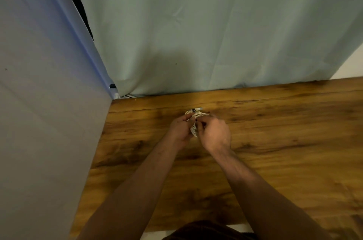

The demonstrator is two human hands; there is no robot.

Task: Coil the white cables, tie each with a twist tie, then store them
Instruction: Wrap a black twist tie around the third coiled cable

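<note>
Over the brown wood-grain surface (275, 141), before a pale green cloth curtain (216, 33), I watch the left hand (179, 128) grip a small coiled bundle of white cable (197, 115). Its long axis runs away from me, and the right hand (215, 133), equally near, pinches its middle.

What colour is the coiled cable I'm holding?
White. The coiled cable shows in the head view, the only one.

Wide open wooden tabletop (294, 141) out to the right, plenty of passage. Bare wood toward the near edge too. Walled off on the left by a grey panel (49, 122). Closed at the back by a green curtain (196, 33). Mid-table crowded: left hand (179, 129), right hand (216, 135), cable coil (197, 115) gripped between.
</note>
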